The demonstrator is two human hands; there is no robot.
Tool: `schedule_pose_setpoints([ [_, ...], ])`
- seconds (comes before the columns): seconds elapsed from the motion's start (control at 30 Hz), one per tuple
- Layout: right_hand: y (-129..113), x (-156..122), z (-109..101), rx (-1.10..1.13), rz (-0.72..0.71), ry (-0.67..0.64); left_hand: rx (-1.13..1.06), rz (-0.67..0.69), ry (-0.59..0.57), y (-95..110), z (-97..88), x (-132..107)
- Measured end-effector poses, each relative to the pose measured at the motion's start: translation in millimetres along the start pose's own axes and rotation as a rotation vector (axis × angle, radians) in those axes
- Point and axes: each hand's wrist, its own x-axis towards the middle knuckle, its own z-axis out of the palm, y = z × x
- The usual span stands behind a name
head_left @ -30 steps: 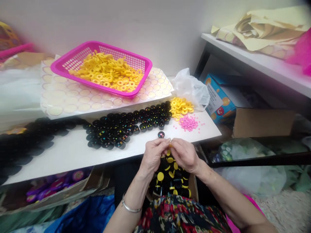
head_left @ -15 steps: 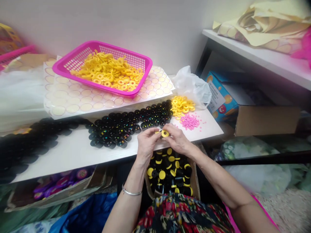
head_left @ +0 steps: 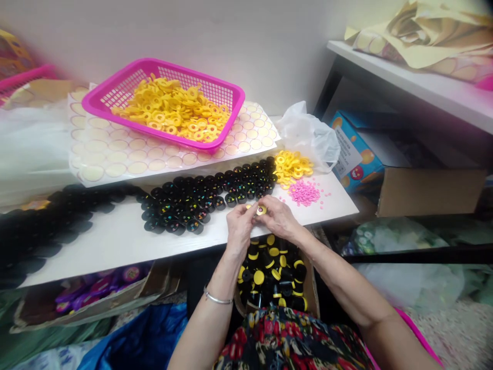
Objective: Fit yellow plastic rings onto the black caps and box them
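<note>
- Yellow ring (head_left: 261, 209), small, with a spot of pink at its centre, is pinched between both hands just above the front edge of the white table (head_left: 115, 239).
- Right behind it lies a long band of black caps (head_left: 200, 200) with coloured specks inside. The nearest caps are just beside the fingertips.
- At the right end of that band are a heap of loose rings (head_left: 292, 167) and a small pile of pink discs (head_left: 304, 192). Both are near the right hand but apart from it.
- Further back, a pink basket (head_left: 115, 87) filled with more yellow pieces rests on a sheet of round stickers (head_left: 115, 154). A crumpled plastic bag (head_left: 308, 136) lies to the right of the sheet.
- Under the hands, below the table edge, an open cardboard box (head_left: 310, 293) is packed with black pieces that have yellow tops.
- Left hand (head_left: 241, 226): its thumb and fingers are closed on the ring from the left side.
- Right hand (head_left: 279, 218): its fingertips grip the same ring from the right, and they touch those of the other hand.
- Both forearms rise from the bottom of the view and converge at the ring, with the hands curled toward each other. A silver bangle (head_left: 217, 299) sits on the left wrist.
</note>
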Motion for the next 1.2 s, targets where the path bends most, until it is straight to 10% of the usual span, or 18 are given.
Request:
schedule_pose_setpoints([
  [0.23,3,-1,7,0.636,0.353,0.044,0.027,0.031,0.026,-7,3.5,5],
  [0.57,2,1,32,0.878,0.666,0.217,0.047,-0.029,0.065,-10,7.4,10],
  [0.9,-3,2,39,1.006,0.685,0.293,0.189,0.023,0.044,-11,5.8,8],
  [1.2,-27,-37,22,1.319,0.668,0.339,0.297,0.331,-0.292,-20,-14.3,-23],
])
